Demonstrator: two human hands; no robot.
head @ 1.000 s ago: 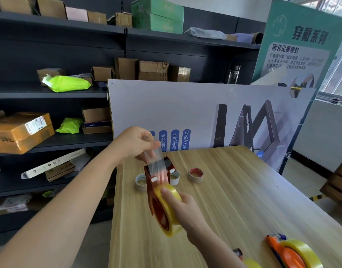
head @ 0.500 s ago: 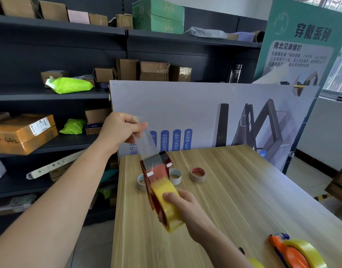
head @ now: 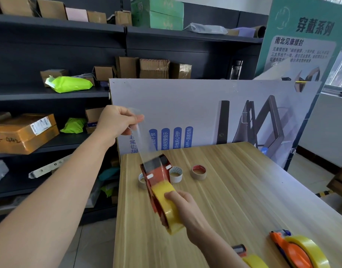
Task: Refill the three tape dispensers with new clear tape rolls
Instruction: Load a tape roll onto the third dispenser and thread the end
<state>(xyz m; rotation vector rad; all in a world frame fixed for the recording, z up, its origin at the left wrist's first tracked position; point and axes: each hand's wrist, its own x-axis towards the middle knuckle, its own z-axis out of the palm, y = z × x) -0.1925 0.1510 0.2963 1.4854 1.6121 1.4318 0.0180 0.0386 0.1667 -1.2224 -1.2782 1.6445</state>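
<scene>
Fingers [head: 135,120] of left hand [head: 116,122] pinched together on the free end of a clear tape strip [head: 142,147], held up above the red dispenser [head: 156,182]; strip runs taut down to the dispenser's front blade. Right hand [head: 187,209] wrapped around the yellowish tape roll [head: 169,206] seated in that dispenser, fingers clamped on roll and body, dispenser lifted off the surface [head: 233,190] and tilted nose-up. Surface is light wood-grain, bare apart from the following. Count: 3 dispensers, namely the red one in hand, an orange one [head: 293,252] loaded with a yellowish roll lying well right of and nearer than the red one, and a third [head: 249,256] only partly in frame at the bottom edge, between those two. 3 spent cardboard cores just behind the red dispenser: one [head: 141,180] left of it and partly hidden, one [head: 176,174] right of it, one with a red inner face [head: 199,172] further right, standing apart. Room: large printed display board [head: 214,109] stands on edge against the far side of the surface, a teal banner [head: 301,39] behind it to the right. Dark shelving [head: 60,35] left of and behind the red dispenser carries cardboard boxes, green boxes, lime-green bags.
</scene>
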